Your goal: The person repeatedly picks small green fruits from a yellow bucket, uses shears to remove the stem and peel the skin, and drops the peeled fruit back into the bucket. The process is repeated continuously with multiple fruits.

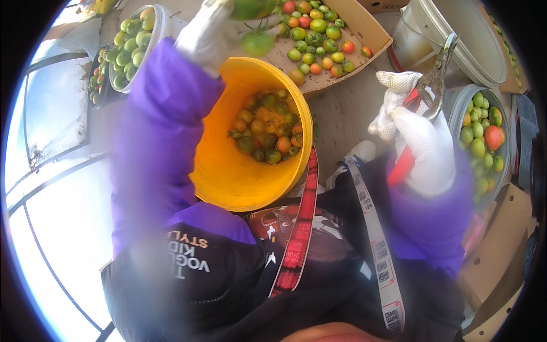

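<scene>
At the top, my left hand [209, 38], in a white glove, is shut on green tomatoes [257, 42] with stems; they are blurred. A yellow bucket [252, 188] stands below it, with green and orange tomatoes [273, 128] on its bottom. On the right, my right hand [421, 137], in a white textured glove, grips red-handled pruning shears [438, 81], their metal blades pointing up and away. Beyond the yellow bucket lies a cardboard box [363, 25] of loose green, yellow and red tomatoes [314, 38].
Full buckets of tomatoes stand at the upper left [160, 30] and right [457, 107]. A white bucket [491, 64] leans at the upper right. Cardboard boxes [491, 256] lie at the lower right. A red strap [295, 252] hangs by the yellow bucket's rim.
</scene>
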Motion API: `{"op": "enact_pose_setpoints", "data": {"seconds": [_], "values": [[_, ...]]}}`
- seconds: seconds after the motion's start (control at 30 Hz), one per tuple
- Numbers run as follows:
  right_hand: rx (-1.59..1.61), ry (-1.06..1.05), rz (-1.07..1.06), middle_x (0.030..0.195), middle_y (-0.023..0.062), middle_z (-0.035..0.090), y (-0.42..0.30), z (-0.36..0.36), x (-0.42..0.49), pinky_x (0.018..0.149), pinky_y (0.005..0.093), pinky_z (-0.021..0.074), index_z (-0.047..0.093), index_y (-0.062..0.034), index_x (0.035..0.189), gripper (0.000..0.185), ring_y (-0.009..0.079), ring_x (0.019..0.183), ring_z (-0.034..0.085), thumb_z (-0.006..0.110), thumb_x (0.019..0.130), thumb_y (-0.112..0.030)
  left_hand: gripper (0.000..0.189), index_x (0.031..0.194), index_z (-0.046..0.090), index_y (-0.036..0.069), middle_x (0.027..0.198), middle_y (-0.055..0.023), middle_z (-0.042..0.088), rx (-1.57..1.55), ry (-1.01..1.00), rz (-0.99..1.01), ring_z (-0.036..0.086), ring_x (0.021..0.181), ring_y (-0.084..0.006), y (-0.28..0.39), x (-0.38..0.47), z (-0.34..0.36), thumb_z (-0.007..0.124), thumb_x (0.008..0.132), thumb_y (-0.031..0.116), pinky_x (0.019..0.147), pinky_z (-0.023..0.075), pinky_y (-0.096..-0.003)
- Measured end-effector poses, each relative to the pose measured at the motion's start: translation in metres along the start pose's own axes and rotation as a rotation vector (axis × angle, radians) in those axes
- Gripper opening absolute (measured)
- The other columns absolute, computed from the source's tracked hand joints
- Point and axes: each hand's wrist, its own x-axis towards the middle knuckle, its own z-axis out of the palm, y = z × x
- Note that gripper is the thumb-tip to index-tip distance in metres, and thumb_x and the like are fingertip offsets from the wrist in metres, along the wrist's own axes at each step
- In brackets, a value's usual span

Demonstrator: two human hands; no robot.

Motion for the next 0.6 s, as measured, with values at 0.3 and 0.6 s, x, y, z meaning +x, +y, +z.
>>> {"op": "enact_pose_setpoints", "data": {"seconds": [0.3, 0.6], "values": [[-0.201, -0.098, -0.004, 0.086, -0.0007, 0.049, 0.031, 0.008, 0.006, 0.059, 0.0232, 0.0415, 0.051, -0.004, 0.123, 0.038, 0.0059, 0.066, 0.047, 0.064, 0.087, -0.001, 0.106, 0.146, 0.034, 0.007, 0.146, -0.0226, 0.038, -0.273, 0.395, 0.06, 0.048, 0.127, -0.0528, -0.033, -0.051, 0.008, 0.044, 0.078, 0.088, 0.099, 0.0506, -0.0594], [-0.97, -0.337, -0.33, 0.098, 0.0165, 0.061, 0.059, 0.027, 0.014, 0.078, 0.0414, 0.0525, 0.05, -0.005, 0.122, 0.048, 0.0338, 0.086, 0.064, 0.071, 0.079, -0.013, 0.083, 0.144, 0.043, 0.01, 0.145, -0.0154, 0.046, -0.523, 0.96, -0.318, 0.032, 0.142, -0.0403, -0.104, -0.141, 0.027, 0.054, 0.088, 0.07, 0.112, 0.0264, -0.0662]]}}
